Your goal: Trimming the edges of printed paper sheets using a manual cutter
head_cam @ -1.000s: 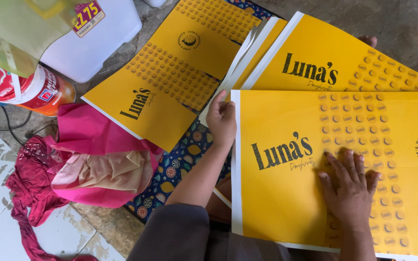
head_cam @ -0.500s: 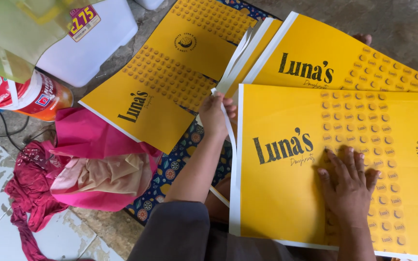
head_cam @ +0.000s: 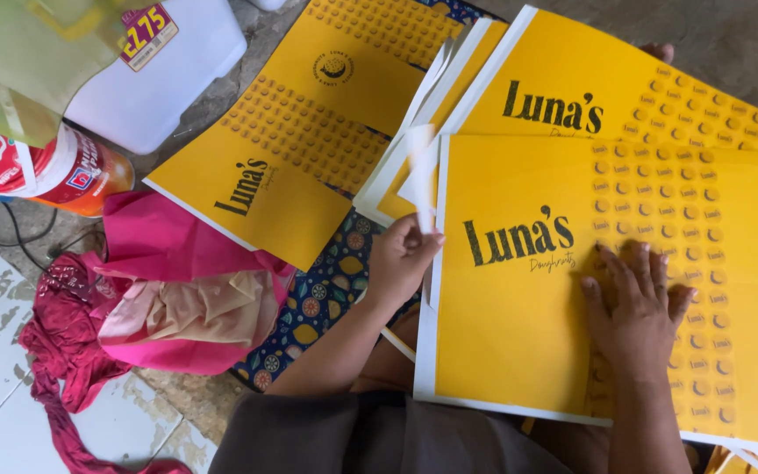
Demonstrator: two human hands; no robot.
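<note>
In the head view, the left hand (head_cam: 399,260) pinches a thin white strip (head_cam: 423,180) at the left edge of the near yellow printed sheet (head_cam: 519,333); the right hand (head_cam: 638,303) lies flat and open on that sheet, pinning it over the lap. If the hold slackens, the strip may tear or the sheet slide towards the pink cloth (head_cam: 177,298).

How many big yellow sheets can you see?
At least 3: one under the right hand, its white edge strip pinched by the left hand; one behind it; one lying left. More may hide in the stack between.
</note>
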